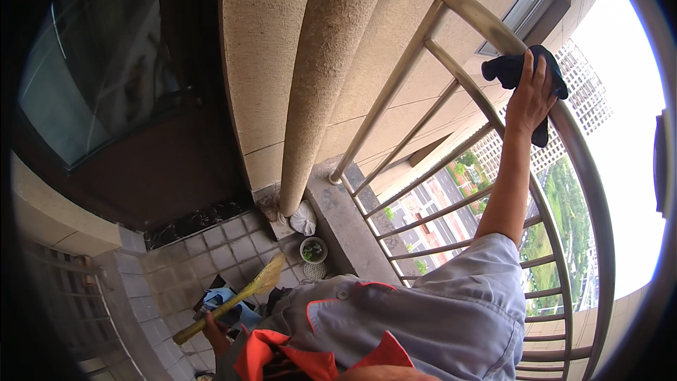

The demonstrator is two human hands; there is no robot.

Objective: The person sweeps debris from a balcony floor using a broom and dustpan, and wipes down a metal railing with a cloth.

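Observation:
My right hand [529, 100] is stretched out to the stainless steel handrail [582, 164] of the balcony railing. It presses a dark navy cloth [502, 70] onto the top rail, and the cloth's ends hang down on both sides. At the lower left, my left hand [214, 330] grips a short yellowish straw hand broom [240, 296], its bristles pointing up and to the right. Light blue material [246, 317] and something dark show beside and behind the broom. Whether my left hand holds these too is unclear.
A beige pipe [328, 63] runs down the wall beside a dark glazed door [143, 180]. On the tiled floor [222, 254] are a tied white plastic bag [303, 218] and a round pot [313, 250] with greenery. A concrete ledge [344, 222] carries the railing, with a street far below.

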